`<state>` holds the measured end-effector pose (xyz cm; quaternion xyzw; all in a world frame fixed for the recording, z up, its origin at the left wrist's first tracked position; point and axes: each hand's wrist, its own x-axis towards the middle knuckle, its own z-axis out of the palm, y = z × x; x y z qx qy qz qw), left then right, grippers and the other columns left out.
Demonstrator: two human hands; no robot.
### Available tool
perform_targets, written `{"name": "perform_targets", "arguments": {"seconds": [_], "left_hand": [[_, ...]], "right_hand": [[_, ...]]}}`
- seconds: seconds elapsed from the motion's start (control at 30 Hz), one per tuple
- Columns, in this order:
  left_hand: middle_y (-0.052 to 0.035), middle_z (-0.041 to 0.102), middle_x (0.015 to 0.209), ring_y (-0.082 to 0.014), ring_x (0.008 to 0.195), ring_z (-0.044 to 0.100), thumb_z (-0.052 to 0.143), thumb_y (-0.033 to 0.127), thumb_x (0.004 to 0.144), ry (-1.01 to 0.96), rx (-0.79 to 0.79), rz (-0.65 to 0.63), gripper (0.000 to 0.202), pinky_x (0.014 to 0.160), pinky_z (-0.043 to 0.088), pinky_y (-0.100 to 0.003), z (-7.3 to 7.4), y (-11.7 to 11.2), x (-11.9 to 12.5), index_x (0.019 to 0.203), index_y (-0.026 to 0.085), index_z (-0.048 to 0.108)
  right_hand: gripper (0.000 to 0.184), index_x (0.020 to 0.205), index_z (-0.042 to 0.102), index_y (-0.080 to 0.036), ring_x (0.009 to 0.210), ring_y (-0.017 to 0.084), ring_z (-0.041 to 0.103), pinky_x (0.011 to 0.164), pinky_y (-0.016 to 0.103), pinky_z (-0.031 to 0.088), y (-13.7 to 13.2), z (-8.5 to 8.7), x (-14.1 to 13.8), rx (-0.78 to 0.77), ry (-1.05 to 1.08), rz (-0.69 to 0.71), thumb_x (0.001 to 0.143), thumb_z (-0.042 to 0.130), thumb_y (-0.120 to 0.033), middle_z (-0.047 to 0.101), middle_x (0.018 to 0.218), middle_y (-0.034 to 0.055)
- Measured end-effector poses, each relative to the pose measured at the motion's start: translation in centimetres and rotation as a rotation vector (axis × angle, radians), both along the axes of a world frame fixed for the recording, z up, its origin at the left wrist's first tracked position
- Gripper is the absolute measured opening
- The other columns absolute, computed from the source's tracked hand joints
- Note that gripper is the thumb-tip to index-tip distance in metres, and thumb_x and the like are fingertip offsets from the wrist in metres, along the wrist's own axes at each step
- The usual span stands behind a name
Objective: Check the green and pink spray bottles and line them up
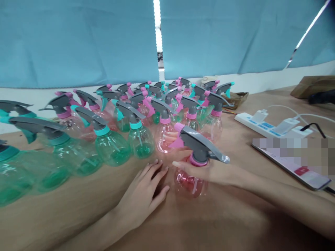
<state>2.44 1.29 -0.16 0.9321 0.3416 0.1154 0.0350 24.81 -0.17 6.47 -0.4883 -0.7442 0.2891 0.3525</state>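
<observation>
The right hand [206, 173] is clamping its fingers around a translucent pink spray bottle [190, 186] at the counter [167, 233], just beside the left hand [138, 197], which is holding nothing, fingers slightly apart. The bottle is probably handling light and slippery (grip below the collar [196, 161]). Its nozzle [179, 127] is pointing left, long axis standing nearly upright.

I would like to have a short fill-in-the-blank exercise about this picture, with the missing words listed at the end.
1. The right hand holds a spray bottle whose collar is ____ in colour.
2. The left hand is holding ____.
3. The white power strip lies on the ____ side of the picture.
4. The curtain at the back is ____ in colour.

Missing words: pink; nothing; right; blue.
</observation>
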Motion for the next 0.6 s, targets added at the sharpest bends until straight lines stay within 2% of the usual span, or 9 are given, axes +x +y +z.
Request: {"name": "perform_targets", "arguments": {"seconds": [0.2,0.33,0.47,0.6], "left_hand": [[-0.0156,0.048,0.138,-0.031,0.127,0.043,0.049,0.031,0.096,0.008,-0.001,0.002,0.041,0.103,0.037,-0.049,0.0,0.0,0.8,0.132,0.012,0.05],[-0.0157,0.049,0.137,-0.0309,0.126,0.044,0.049,0.032,0.096,-0.005,0.009,0.003,0.04,0.103,0.036,-0.049,0.0,0.0,1.2,0.13,0.012,0.05],[-0.0163,0.051,0.135,-0.0322,0.125,0.045,0.051,0.031,0.094,-0.017,0.003,-0.003,0.038,0.101,0.038,-0.05,0.3,0.0,1.8,0.126,0.011,0.053],[-0.0163,0.052,0.133,-0.0313,0.125,0.045,0.048,0.03,0.096,-0.034,0.012,-0.016,0.036,0.101,0.039,-0.05,0.2,-0.1,2.5,0.126,0.011,0.052]], "right_hand": [[0.036,0.082,0.066,-0.023,0.07,0.02,0.062,0.061,0.032,0.052,-0.5,-0.1,0.7,0.074,-0.003,-0.097,0.066,0.073,-0.054,0.066,0.072,-0.0007],[0.035,0.089,0.065,-0.023,0.081,0.022,0.064,0.069,0.036,0.052,-1.2,-0.5,1.3,0.118,-0.062,-0.062,0.073,0.068,-0.054,0.069,0.085,0.0018],[0.046,0.097,0.061,-0.024,0.086,0.025,0.064,0.072,0.039,0.051,-2.4,-0.7,1.7,0.179,-0.125,-0.124,0.069,0.069,-0.06,0.069,0.093,0.0031],[0.037,0.097,0.057,-0.024,0.096,0.023,0.061,0.08,0.038,0.048,-3.5,-0.7,2.0,0.148,-0.122,-0.152,0.076,0.066,-0.053,0.066,0.106,0.0029]]}}
